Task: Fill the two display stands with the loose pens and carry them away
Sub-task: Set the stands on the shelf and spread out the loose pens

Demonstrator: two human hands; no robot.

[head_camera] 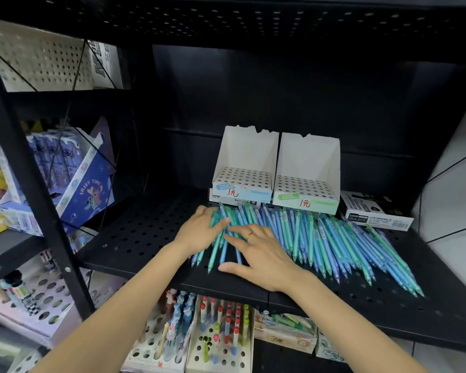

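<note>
Black perforated metal shelving [135,235] fills the dim alcove, its dark back panel [280,103] in shadow; a pale tiled wall [452,195] rises at the right edge.

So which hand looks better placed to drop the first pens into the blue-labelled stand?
Probably the left hand: it rests on the pens at the pile's left end, just below the blue-labelled stand. The right hand lies nearer the shelf edge.

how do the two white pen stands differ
The left stand has a blue front label; the right stand has a green one. The left stand sits on a flat box; what the right stand sits on is unclear. Both are empty, white, perforated, side by side, and marked with a red price.
</note>
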